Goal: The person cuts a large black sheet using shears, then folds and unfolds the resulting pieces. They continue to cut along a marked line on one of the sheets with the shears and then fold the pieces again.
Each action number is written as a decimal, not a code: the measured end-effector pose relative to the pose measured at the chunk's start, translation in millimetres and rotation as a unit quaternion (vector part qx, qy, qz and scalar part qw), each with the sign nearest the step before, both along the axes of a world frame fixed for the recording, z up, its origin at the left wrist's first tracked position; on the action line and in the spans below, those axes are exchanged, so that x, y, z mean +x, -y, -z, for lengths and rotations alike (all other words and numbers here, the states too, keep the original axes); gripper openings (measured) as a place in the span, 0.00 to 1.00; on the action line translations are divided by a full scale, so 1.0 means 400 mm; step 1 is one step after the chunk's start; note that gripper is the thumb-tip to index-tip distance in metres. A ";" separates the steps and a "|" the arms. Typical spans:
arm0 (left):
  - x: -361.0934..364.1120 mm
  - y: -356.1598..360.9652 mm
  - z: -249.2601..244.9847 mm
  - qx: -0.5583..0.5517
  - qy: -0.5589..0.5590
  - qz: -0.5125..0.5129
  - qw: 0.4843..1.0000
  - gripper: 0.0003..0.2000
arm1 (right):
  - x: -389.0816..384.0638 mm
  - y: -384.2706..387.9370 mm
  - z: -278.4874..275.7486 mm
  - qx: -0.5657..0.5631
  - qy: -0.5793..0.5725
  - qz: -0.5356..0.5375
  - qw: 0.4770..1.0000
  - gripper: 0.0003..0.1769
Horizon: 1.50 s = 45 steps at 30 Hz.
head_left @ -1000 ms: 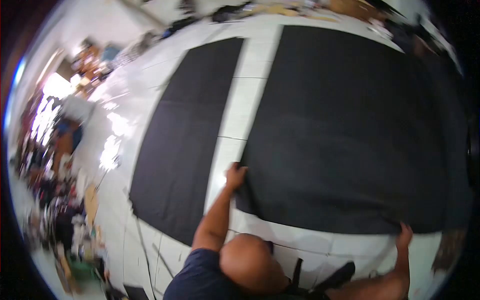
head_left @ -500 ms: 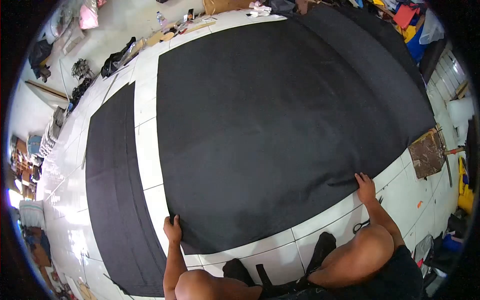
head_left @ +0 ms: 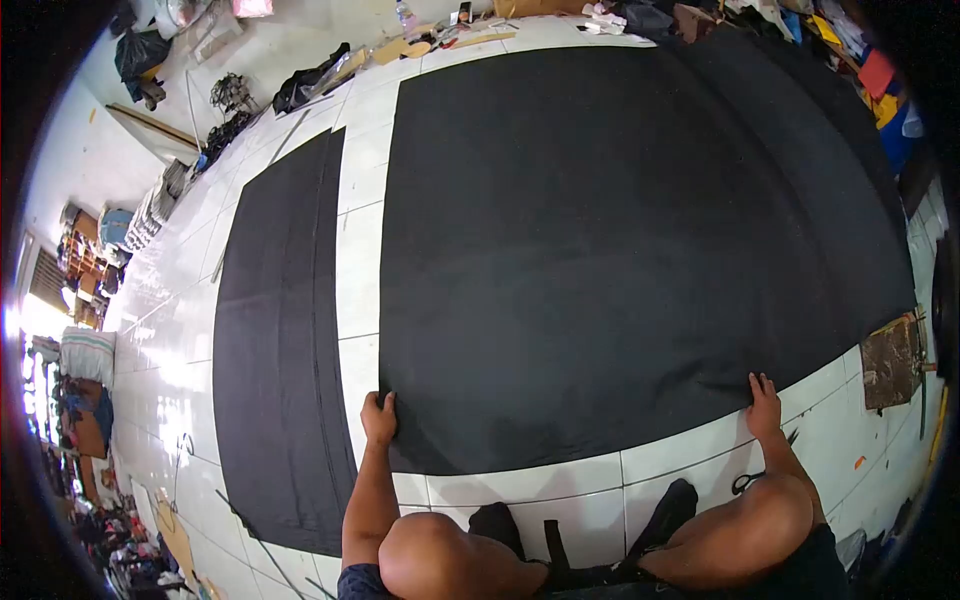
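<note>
The scene is being viewed through a single camera worn on the person's head, and it is being aimed forward and down over the bent knees [head_left: 425, 552], which are being caught closest, at the bottom edge. The tiled floor [head_left: 585, 522] is being looked down on steeply, with the left hand [head_left: 379, 418] and right hand [head_left: 763, 405] being framed near, in the lower half. The middle is being filled by the broad black sheet [head_left: 610, 260]. The pale wall [head_left: 310, 35] is being seen farther off, at upper left. Straight lines are being bowed, and the corners are being darkened by a rounded border.
</note>
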<state>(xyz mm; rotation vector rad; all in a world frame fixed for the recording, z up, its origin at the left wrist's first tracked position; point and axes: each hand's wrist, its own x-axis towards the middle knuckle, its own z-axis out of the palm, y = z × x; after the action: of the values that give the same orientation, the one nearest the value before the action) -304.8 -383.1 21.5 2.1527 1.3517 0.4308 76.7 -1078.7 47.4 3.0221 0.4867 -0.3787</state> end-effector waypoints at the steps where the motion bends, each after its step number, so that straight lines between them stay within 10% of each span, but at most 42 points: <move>1: 0.003 -0.005 0.006 0.002 0.007 -0.005 1.000 0.15 | 0.003 -0.005 -0.003 0.005 -0.018 0.007 1.000 0.45; 11: -0.145 0.004 0.005 -0.243 -0.041 -0.023 0.969 0.21 | -0.022 -0.065 -0.077 0.028 -0.107 0.036 0.993 0.48; 24: -0.203 0.045 -0.063 -0.215 -0.145 0.009 0.966 0.20 | 0.012 -0.084 -0.025 0.046 -0.065 0.086 0.993 0.33; 29: -0.269 -0.059 -0.007 -0.001 -0.071 -0.090 0.993 0.18 | 0.039 -0.076 -0.015 0.040 -0.081 0.071 0.993 0.33; 33: -0.329 -0.111 -0.052 0.131 -0.220 -0.180 0.950 0.18 | 0.042 -0.074 -0.009 0.044 -0.079 0.068 0.994 0.33; 45: -0.408 -0.178 -0.060 0.047 -0.346 -0.077 0.934 0.16 | 0.034 -0.120 -0.027 0.012 -0.083 0.113 0.990 0.34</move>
<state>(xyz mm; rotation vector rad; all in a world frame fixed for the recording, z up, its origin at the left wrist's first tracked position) -467.8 -311.7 45.5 2.3932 1.9066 -0.2552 90.4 -1030.7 58.3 3.0929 0.1558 -0.6447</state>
